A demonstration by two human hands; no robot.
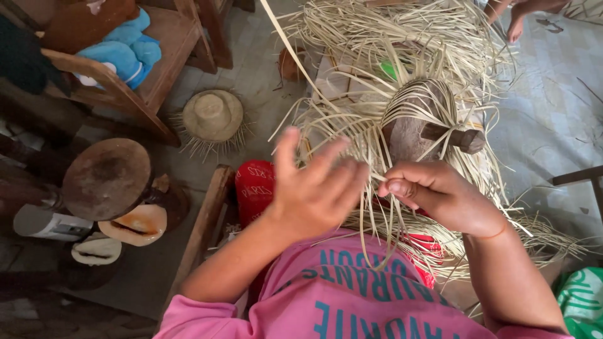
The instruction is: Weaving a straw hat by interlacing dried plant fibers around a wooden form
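The half-woven straw hat is seen just beyond both hands, draped over a rounded wooden block with a stubby peg, its pale flat strands fanning out loose and dry. A few strands are pinched in the closed right hand. The left hand is spread open, fingers blurred, touching strands but gripping nothing.

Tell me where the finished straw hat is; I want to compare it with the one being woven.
In the head view the finished straw hat lies on the floor at upper left, beside the wooden chair and left of the loose straw strips.
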